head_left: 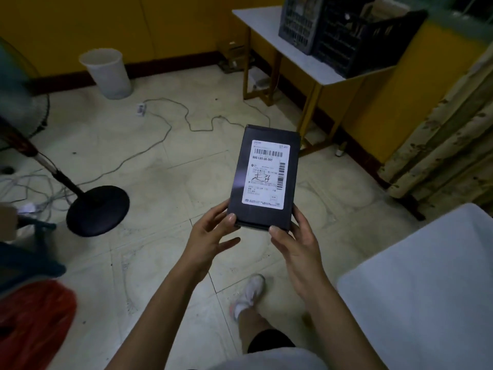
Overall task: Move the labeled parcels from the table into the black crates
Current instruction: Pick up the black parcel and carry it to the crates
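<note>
A flat black parcel (248, 166) with a white shipping label on top is held out over the floor at the frame's centre. My left hand (210, 236) grips its near left corner, thumb on the top face. My right hand (296, 241) grips its near right corner in the same way. Two crates stand on a small white table (309, 65) at the upper right: a grey crate (298, 22) and, beside it on the right, a black crate (354, 41) with something pale inside.
A white table (426, 284) fills the lower right. A fan stand with a round black base (97, 209) and loose cables (160, 134) lie on the tiled floor at left. A white bin (106, 73) stands by the yellow wall. My shoe (248, 292) is below the parcel.
</note>
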`<state>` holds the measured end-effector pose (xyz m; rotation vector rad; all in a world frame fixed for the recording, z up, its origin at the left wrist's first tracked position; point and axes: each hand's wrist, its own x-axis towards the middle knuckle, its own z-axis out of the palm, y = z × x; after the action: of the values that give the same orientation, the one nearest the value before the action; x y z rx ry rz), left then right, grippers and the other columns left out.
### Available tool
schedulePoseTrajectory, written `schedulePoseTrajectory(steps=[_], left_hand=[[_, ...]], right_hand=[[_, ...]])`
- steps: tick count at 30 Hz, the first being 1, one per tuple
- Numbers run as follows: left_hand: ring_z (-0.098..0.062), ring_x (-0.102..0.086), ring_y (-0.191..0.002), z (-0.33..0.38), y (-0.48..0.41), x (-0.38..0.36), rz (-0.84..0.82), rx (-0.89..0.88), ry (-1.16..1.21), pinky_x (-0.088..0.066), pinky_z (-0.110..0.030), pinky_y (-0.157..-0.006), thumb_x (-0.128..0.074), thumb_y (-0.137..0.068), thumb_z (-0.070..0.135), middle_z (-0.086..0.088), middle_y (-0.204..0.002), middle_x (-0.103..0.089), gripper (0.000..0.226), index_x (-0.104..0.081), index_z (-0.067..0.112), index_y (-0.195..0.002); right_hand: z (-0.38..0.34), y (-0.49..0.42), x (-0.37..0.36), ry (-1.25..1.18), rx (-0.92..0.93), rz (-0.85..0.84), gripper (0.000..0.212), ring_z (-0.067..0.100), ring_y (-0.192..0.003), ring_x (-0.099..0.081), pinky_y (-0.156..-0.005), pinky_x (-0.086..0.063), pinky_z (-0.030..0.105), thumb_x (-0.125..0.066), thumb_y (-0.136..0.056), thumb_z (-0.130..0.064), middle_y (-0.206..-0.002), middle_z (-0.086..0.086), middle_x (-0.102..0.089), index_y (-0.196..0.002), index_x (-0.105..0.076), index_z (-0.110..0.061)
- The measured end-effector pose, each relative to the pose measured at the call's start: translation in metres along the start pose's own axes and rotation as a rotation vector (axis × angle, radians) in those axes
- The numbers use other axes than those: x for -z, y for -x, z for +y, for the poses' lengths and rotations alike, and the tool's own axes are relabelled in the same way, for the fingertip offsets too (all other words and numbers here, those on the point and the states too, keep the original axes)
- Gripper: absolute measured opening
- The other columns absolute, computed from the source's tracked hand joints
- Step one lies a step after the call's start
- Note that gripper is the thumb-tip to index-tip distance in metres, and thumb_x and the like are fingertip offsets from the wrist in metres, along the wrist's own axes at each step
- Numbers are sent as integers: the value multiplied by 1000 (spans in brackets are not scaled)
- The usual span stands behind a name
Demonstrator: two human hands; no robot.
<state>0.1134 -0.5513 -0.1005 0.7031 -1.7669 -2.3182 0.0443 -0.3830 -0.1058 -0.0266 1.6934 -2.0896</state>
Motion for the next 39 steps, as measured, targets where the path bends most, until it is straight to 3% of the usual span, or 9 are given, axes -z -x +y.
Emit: schedulePoseTrajectory(steps=[6,12,18,24,27,32,36,39], left_hand=[[-11,-68,-101,51,-153,14,49,-9,2,-56,-22,-69,-66,-77,41,10,-114,-69,43,-60,40,-119],[-16,-66,-107,121,-303,-2,94,-10,29,-55,-30,-81,-64,-79,41,6,-119,-67,44,-59,36,-122],[-14,-67,-105,162,-434,-25,65,-15,54,-53,-29,-81,-64,-79,43,8,-117,-68,47,-58,35,-125],[-14,-68,-102,183,-592,-66,-99,26,49,-51,-30,-82,-57,-91,34,8,-111,-71,24,-65,37,-114],[-13,-69,-100,206,-679,-91,-208,35,-15,-51,-30,-81,-55,-93,35,7,-107,-72,19,-68,37,-106],[-8,-68,-95,258,-808,-150,-380,-32,-160,-50,-25,-74,-54,-91,39,6,-103,-72,22,-66,29,-108],[-6,-69,-87,290,-882,-221,-585,-88,-243,-53,-18,-66,-55,-84,48,7,-95,-71,30,-65,27,-102],[-8,-69,-85,301,-922,-278,-712,-154,-300,-56,-21,-67,-58,-76,53,-2,-101,-68,46,-58,27,-114]], right_hand=[[-28,-163,-40,-103,-29,-63,63,12,-104,-67,-75,-54,22,-71,-80,-1,-118,0,-69,-132,-52,-31],[-105,-326,-72,-82,-3,-106,59,13,-103,-67,-71,-54,19,-72,-79,-1,-116,-3,-69,-120,-54,-40],[-149,-443,-79,-72,62,-27,56,7,-101,-67,-70,-54,18,-74,-79,-4,-115,-7,-68,-114,-57,-45],[-171,-570,-69,-94,193,260,58,7,-102,-67,-70,-55,20,-75,-77,-4,-116,-11,-69,-117,-59,-42],[-195,-642,-68,-88,259,409,60,12,-108,-64,-77,-57,26,-76,-76,-7,-121,-8,-67,-124,-57,-38],[-258,-743,-56,-84,414,643,53,10,-109,-65,-91,-55,32,-72,-80,-4,-123,0,-67,-125,-57,-29],[-311,-799,-21,41,472,846,47,15,-109,-64,-89,-56,43,-72,-82,-13,-122,2,-66,-122,-56,-33],[-357,-830,23,179,466,929,39,18,-109,-64,-85,-57,49,-72,-81,-25,-121,1,-66,-111,-56,-45]])
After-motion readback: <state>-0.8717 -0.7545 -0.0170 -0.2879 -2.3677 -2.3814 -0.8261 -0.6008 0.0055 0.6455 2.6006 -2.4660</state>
